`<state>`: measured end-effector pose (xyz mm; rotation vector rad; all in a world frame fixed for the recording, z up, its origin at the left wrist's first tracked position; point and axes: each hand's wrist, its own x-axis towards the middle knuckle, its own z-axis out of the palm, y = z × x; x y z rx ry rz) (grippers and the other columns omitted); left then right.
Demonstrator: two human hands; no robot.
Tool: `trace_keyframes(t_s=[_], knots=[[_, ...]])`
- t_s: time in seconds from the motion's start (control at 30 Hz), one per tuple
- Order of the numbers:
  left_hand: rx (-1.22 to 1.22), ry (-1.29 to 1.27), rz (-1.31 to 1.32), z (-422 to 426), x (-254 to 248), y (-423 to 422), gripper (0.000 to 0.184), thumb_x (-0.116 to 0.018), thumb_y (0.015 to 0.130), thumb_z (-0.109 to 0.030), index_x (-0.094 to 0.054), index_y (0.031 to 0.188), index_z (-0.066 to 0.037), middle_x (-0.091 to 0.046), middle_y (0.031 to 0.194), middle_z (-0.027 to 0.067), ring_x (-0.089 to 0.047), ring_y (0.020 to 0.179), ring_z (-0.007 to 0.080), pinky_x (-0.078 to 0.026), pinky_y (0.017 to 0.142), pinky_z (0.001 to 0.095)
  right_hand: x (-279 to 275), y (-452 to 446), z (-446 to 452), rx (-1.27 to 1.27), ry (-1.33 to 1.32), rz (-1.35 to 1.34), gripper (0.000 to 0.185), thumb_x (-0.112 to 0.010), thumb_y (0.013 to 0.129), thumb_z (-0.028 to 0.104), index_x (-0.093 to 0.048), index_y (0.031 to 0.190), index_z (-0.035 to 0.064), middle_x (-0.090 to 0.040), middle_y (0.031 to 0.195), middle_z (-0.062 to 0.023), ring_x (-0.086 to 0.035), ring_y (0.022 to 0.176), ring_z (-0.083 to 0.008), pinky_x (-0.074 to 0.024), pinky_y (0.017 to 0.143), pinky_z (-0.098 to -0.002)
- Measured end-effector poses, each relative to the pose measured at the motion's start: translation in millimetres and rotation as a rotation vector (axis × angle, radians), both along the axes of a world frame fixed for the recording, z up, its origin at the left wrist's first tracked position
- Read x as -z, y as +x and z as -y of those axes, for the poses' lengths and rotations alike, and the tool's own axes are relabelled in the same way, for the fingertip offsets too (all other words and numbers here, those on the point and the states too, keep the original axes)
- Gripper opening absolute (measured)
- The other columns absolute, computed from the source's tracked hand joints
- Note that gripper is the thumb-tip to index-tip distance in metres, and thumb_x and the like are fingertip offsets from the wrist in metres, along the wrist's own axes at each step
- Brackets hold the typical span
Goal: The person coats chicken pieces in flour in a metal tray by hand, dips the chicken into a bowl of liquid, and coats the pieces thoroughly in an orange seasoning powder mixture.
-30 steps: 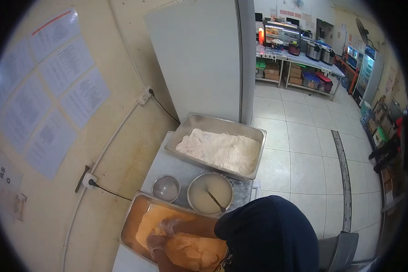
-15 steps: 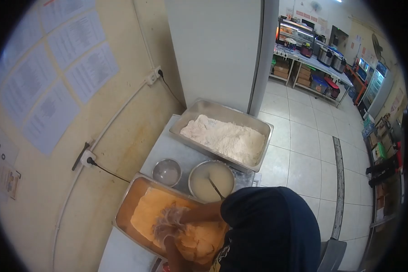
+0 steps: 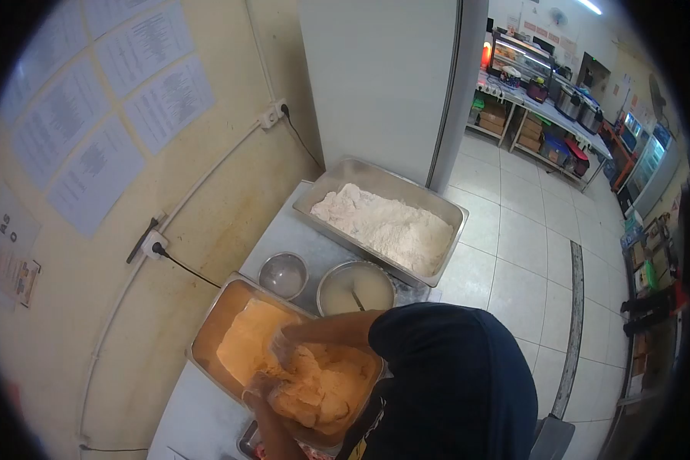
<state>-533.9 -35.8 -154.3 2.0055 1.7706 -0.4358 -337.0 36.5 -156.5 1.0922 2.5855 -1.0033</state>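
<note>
Orange breading flour [image 3: 253,333] fills a deep steel pan [image 3: 204,331], smooth on the left and heaped into lumpy mounds on the right. My right hand [image 3: 282,349], in a clear plastic glove, reaches down into the flour near the middle. Closer to the pan's front wall, my left hand [image 3: 259,386], gloved too, touches the edge of the lumpy heap. A small gap separates the hands. Powder and blur hide the fingers of both. Whatever lies under the coating in the lumps cannot be made out.
Behind the pan stand a small steel bowl [image 3: 284,276] and a larger bowl of cloudy liquid [image 3: 343,290] with a utensil handle. A second steel pan [image 3: 456,230] holds pale flour [image 3: 387,230]. Part of a tray [image 3: 247,441] shows in front. A black cable [image 3: 192,270] runs along the wall.
My hands were together over the flour and have moved apart, the left one toward the front wall. The view has shifted slightly, and more of the front tray shows.
</note>
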Motion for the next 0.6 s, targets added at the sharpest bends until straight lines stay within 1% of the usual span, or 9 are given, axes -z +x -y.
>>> trace_keyframes(t_s=[0.03, 0.07, 0.17, 0.2, 0.23, 0.27, 0.37, 0.5, 0.6], knots=[[0.006, -0.012, -0.018, 0, -10, 1, 0.064, -0.071, 0.072, -0.053, -0.063, 0.118, -0.009, -0.065, 0.117, 0.0129, -0.062, 0.11, 0.0257, -0.048, 0.093, 0.0382, -6, 3, -12, 0.001, -0.284, 0.085, 0.041, -0.08, 0.065, 0.036, -0.073, 0.099, 0.0141, -0.068, 0.11, -0.004, -0.062, 0.097, -0.0206, -0.0516, 0.079, -0.0384], [0.019, -0.013, -0.041, -1, -18, 3, 0.067, -0.071, 0.072, -0.055, -0.062, 0.121, -0.009, -0.064, 0.12, 0.0125, -0.061, 0.112, 0.0249, -0.047, 0.094, 0.0379, -8, 7, -17, -0.004, -0.293, 0.084, 0.041, -0.08, 0.065, 0.036, -0.073, 0.099, 0.0141, -0.068, 0.11, -0.004, -0.062, 0.097, -0.0206, -0.0516, 0.079, -0.0384], [-0.001, 0.009, -0.107, 15, -16, 13, 0.085, -0.065, 0.074, -0.063, -0.046, 0.14, -0.013, -0.061, 0.126, 0.0099, -0.059, 0.115, 0.0247, -0.044, 0.098, 0.0343, -12, 9, -14, -0.041, 0.195, 0.068, 0.038, -0.078, 0.066, 0.034, -0.07, 0.093, 0.0091, -0.069, 0.097, -0.0118, -0.066, 0.093, -0.0263, -0.0532, 0.077, -0.0407], [0.298, 0.441, -0.105, 10, 98, -19, 0.092, -0.066, 0.073, -0.061, -0.035, 0.146, -0.015, -0.061, 0.127, 0.0101, -0.06, 0.114, 0.0268, -0.043, 0.1, 0.0349, 0, 3, -8, -0.081, 0.189, 0.116, 0.045, -0.079, 0.066, 0.033, -0.066, 0.104, 0.0108, -0.067, 0.104, -0.0117, -0.062, 0.101, -0.0252, -0.0515, 0.083, -0.0413], [0.03, -0.089, -0.102, 8, 58, 12, 0.099, -0.068, 0.073, -0.059, -0.024, 0.151, -0.017, -0.059, 0.13, 0.0097, -0.058, 0.117, 0.0249, -0.043, 0.1, 0.0362, 9, -2, 0, -0.122, 0.184, 0.163, 0.054, -0.08, 0.067, 0.032, -0.062, 0.114, 0.0126, -0.064, 0.112, -0.0116, -0.058, 0.11, -0.0242, -0.0497, 0.089, -0.0418], [-0.094, -0.068, -0.081, 18, 33, 30, 0.097, -0.069, 0.071, -0.058, -0.028, 0.149, -0.018, -0.056, 0.134, 0.0088, -0.055, 0.121, 0.0242, -0.04, 0.103, 0.0384, 21, -7, 8, -0.165, 0.178, 0.208, 0.064, -0.081, 0.068, 0.031, -0.059, 0.125, 0.0143, -0.061, 0.12, -0.0115, -0.054, 0.118, -0.0231, -0.0479, 0.095, -0.0423], [-0.32, 0.104, -0.017, 32, -18, 58, 0.112, -0.082, 0.059, -0.048, -0.024, 0.15, -0.018, -0.038, 0.148, 0.0166, -0.037, 0.136, 0.0308, -0.034, 0.11, 0.0428, 16, -18, 40, -0.096, 0.479, 0.244, 0.047, -0.067, 0.08, 0.019, -0.055, 0.125, 0.0107, -0.057, 0.121, -0.0197, -0.056, 0.114, -0.0338, -0.048, 0.091, -0.0422], [-0.479, 0.063, 0.054, 25, 35, 50, 0.103, -0.077, 0.066, -0.046, -0.025, 0.148, -0.012, -0.042, 0.142, 0.0214, -0.04, 0.133, 0.0338, -0.036, 0.108, 0.0417, 56, -17, 37, 0.024, 0.328, 0.159, 0.034, -0.058, 0.086, 0.02, -0.057, 0.119, 0.008, -0.058, 0.116, -0.0194, -0.058, 0.108, -0.035, -0.0471, 0.089, -0.041], [-0.326, 0.331, -0.022, 24, 76, 46, 0.084, -0.07, 0.074, -0.048, -0.037, 0.142, -0.011, -0.05, 0.134, 0.0214, -0.05, 0.124, 0.034, -0.041, 0.102, 0.0416, 70, -7, 36, 0.188, 0.175, -0.077, 0.031, -0.055, 0.087, 0.021, -0.059, 0.114, 0.0062, -0.058, 0.115, -0.0198, -0.058, 0.105, -0.0357, -0.0477, 0.088, -0.0413]])
